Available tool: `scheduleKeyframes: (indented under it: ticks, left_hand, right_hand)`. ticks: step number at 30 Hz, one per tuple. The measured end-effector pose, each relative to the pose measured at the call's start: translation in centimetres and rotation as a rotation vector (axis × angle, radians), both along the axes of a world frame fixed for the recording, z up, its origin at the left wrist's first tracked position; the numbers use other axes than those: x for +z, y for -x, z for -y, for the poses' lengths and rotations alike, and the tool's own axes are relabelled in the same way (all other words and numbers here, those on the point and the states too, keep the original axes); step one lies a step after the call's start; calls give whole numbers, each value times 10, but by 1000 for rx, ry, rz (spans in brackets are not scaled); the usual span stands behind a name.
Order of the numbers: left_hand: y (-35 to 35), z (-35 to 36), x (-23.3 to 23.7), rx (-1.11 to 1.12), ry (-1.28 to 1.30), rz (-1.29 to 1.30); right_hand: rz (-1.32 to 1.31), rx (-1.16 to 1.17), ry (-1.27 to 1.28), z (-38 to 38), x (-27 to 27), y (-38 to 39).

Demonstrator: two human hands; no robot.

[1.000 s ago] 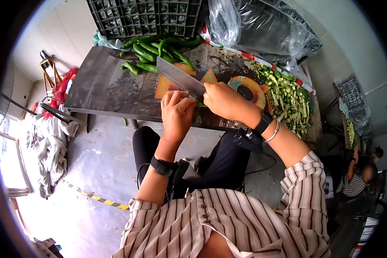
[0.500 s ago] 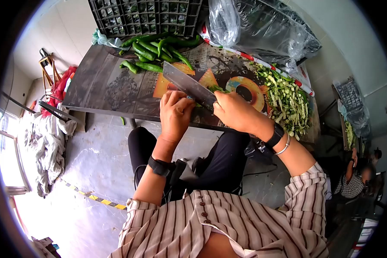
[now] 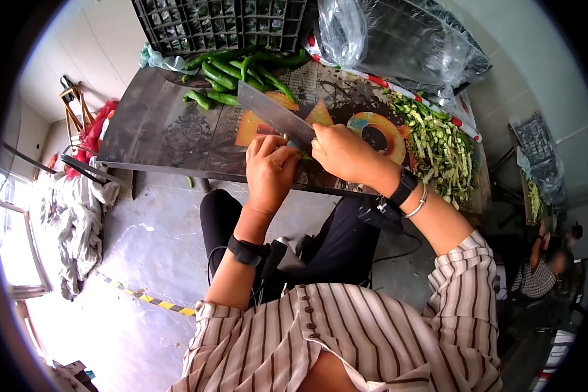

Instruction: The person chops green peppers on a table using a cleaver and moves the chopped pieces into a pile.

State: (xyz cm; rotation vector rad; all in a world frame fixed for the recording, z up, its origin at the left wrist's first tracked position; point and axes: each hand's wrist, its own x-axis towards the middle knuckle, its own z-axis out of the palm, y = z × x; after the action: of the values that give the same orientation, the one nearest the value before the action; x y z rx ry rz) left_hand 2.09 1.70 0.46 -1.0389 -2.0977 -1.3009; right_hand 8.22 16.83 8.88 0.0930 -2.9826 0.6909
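My right hand point(image 3: 346, 153) is closed round the handle of a wide-bladed kitchen knife point(image 3: 273, 112). The blade points up and to the left over the table, just beyond my left fingers. My left hand point(image 3: 270, 166) is closed at the table's near edge, its fingers bunched on a green chili pepper point(image 3: 305, 156). Only a small green bit of that pepper shows; my fingers hide the rest. Past the knife tip lies a heap of whole green chili peppers point(image 3: 223, 80). Right of my right hand spreads a pile of sliced peppers point(image 3: 441, 153).
The dark patterned table point(image 3: 143, 140) bears it all. A black plastic crate point(image 3: 222, 29) stands at the back, beside a container covered in clear plastic point(image 3: 411, 39). Cloth point(image 3: 72, 222) lies heaped on the floor at left. Another person point(image 3: 539, 274) sits far right.
My right hand and the knife have moved left and slightly away from me, bringing the blade nearer the whole peppers. My left hand stays almost in place.
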Motion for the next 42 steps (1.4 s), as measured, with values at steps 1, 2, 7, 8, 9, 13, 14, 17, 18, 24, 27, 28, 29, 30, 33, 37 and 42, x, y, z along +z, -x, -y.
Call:
scheduleKeyframes:
  ticks: [1,2,7,8,9,13,14,17,18,24,27,28,29,30,33,37,42]
  left_hand:
    - [0,0,1,-3,-7,-8]
    - [-1,1,1,0,6,1]
    - [-1,1,-3,-1,9,8]
    - [-1,0,-3,7,6,-6]
    - [0,-1,-3,16,1,-22]
    - [1,2,-1,0,41,-49]
    - [0,4,1,-21,65,-41]
    - [-5,8,16,-46,128,33]
    - [-6,9,22,-44,169,105]
    - [3,12,31,-5,202,-39]
    - [2,16,24,-48,198,16]
    - [1,16,21,-57,168,2]
    - [-1,15,19,-67,137,-11]
    - [-1,13,17,-69,140,-11]
    - [-1,8,14,-44,108,-71]
    - [4,6,4,-73,92,-67]
    - [6,8,1,-87,84,-91]
  right_hand:
    - [-58,-28,6,-3,-2,-1]
    - [-115,-54,12,-6,-4,-2]
    - [-164,-228,236,-30,-7,-31]
    - [-16,-355,467,-30,-1,-42]
    - [49,-415,703,-23,12,-53]
    - [39,-590,1159,-33,-9,-95]
    - [40,-596,1243,-36,-15,-106]
    - [21,-650,1438,-31,-26,-134]
    - [18,-647,1492,-29,-29,-141]
    - [-14,-680,1454,-18,-35,-159]
    - [20,-615,1233,-15,-30,-156]
    - [19,-614,1238,-13,-23,-152]
    - [53,-524,1049,-12,-15,-147]
    - [87,-433,858,-12,-11,-141]
    - [-39,-306,454,-13,-12,-118]
    - [-111,-162,214,-11,-4,-90]
    - [-57,-44,64,-16,4,-68]
